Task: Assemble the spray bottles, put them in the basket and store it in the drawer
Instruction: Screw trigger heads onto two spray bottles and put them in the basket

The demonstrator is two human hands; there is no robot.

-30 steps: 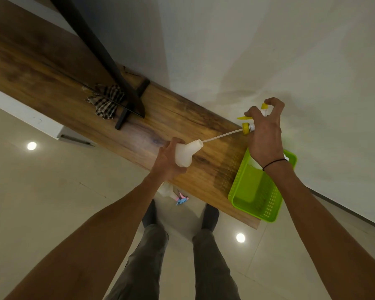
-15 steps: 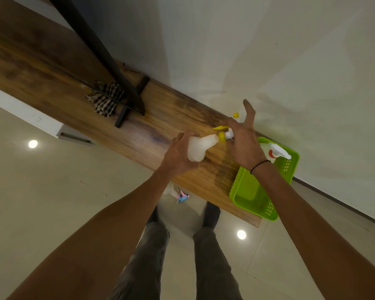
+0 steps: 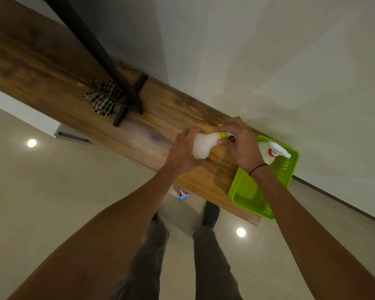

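Left hand: we grip the translucent white plastic bottle
Right hand: we pinch its yellow spray cap
Green slotted plastic basket: overhangs the wooden tabletop corner

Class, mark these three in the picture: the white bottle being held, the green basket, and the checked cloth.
white bottle [image 3: 200,146], head view, on its rounded body.
green basket [image 3: 244,191], head view, on its bare floor.
checked cloth [image 3: 103,99], head view, on its folded middle.
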